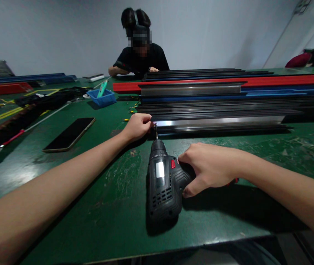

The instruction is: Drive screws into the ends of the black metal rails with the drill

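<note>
My right hand [212,167] is wrapped around the handle of a black cordless drill [159,184] with a red button on its side. The drill lies low over the green table and points away from me. Its bit [157,133] reaches the left end of a long black and silver metal profile [217,123]. At that same end my left hand [137,127] is closed, thumb and fingers gripping the profile close to the bit tip. Whether a screw sits at the tip is too small to tell.
More black, blue and red profiles [270,80] lie stacked behind. On the left are a phone [70,134], a blue tray [103,99] with a turquoise tool, and dark strips with yellow wires [2,117]. Across the table [112,221] a person [143,55] bends over work.
</note>
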Available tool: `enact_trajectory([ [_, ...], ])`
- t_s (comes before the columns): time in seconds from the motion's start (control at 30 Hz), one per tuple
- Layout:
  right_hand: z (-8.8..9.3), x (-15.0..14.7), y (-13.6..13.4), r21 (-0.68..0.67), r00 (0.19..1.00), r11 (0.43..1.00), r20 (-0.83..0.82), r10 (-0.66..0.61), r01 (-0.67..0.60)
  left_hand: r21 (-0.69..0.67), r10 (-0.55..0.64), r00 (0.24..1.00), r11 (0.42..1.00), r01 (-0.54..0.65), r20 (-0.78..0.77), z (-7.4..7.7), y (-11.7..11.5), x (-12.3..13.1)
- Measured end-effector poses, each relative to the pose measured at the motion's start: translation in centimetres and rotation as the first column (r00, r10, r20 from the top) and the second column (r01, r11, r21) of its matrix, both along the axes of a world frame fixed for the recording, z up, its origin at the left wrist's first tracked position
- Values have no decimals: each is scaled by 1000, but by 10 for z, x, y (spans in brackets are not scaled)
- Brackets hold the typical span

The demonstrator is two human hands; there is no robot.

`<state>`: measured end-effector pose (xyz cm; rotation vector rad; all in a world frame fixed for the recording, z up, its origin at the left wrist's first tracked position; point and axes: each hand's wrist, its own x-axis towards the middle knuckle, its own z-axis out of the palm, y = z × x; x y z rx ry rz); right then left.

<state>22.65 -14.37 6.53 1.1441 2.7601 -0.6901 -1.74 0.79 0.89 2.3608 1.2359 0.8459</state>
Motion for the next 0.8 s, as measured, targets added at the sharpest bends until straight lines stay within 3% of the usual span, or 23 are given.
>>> enact_trajectory([
  [0.8,-1,0,0,0,1000,1000,7,-15,15,-7,1,1000,1000,-1,-1,2,-2,1],
])
